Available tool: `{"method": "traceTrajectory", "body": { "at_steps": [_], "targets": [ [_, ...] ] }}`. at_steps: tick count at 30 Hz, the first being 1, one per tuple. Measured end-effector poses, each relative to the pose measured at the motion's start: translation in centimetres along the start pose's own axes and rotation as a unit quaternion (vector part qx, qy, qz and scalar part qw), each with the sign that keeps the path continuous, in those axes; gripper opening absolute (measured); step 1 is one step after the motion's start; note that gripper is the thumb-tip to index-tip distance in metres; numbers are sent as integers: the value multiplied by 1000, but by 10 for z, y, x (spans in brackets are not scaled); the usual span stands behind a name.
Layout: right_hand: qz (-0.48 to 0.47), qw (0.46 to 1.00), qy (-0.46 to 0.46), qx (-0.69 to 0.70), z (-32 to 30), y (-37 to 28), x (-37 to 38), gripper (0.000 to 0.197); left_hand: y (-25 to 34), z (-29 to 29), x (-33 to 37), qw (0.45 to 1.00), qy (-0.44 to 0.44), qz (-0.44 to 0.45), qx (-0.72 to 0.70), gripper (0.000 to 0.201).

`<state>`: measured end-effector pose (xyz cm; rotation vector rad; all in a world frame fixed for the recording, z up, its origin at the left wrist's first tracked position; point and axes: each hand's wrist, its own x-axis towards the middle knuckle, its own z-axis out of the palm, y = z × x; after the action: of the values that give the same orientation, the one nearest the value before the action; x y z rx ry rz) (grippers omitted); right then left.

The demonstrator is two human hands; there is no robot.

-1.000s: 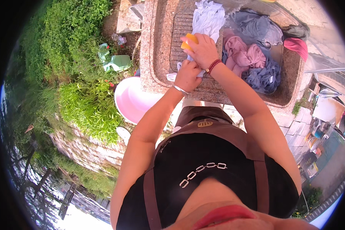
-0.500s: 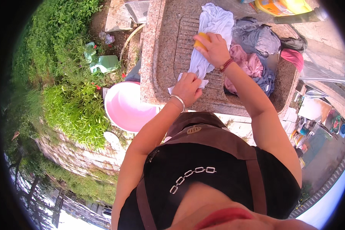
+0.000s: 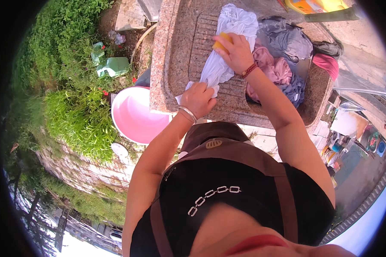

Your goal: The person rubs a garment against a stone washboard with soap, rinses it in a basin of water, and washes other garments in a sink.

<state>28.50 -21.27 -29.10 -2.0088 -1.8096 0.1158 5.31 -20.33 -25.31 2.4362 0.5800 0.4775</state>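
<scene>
R hand (image 3: 239, 53) grips yellow blk (image 3: 221, 42); yellow pkg (image 3: 317, 6) print unclear

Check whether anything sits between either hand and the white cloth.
Yes, at the right hand: the yellow block it holds lies over the white cloth. Nothing visible separates the left hand from the cloth's near end.

The speckled stone sink (image 3: 163, 55) is mottled pinkish brown, with dark parallel lines across its ridged washboard (image 3: 201, 47). The crumpled fabric cloth (image 3: 218, 66) there is plain white; the small rounded block (image 3: 222, 42) is orange-yellow. Toward the sink's right edge lie a grey fabric bundle (image 3: 294, 43), a dusty-pink fabric bundle (image 3: 278, 70) and a blue-grey fabric bundle (image 3: 297, 91). Over that edge hangs a bright pink cloth (image 3: 326, 66). Beside the near left corner, the round plastic basin (image 3: 135, 118) is pink.
</scene>
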Motion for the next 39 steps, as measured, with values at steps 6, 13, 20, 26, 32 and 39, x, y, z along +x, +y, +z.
{"method": "traceTrajectory", "body": {
  "at_steps": [6,13,20,26,32,39],
  "targets": [
    [-63,994,22,-84,-14,70,32,41,9,4,5,1000,-7,5,10,16],
    [19,996,55,-70,11,42,34,38,4,4,1,999,13,0,36,13],
    [-110,991,11,-69,-16,77,33,39,15,6,5,999,5,7,38,13],
    [38,995,19,-92,7,56,41,35,16,13,-10,999,-16,-4,51,16],
    [-181,983,-17,31,-9,-24,-26,38,6,9,-7,998,6,13,56,15],
    [126,985,35,-115,10,78,63,32,11,15,3,998,21,23,55,13]
  ]
}}
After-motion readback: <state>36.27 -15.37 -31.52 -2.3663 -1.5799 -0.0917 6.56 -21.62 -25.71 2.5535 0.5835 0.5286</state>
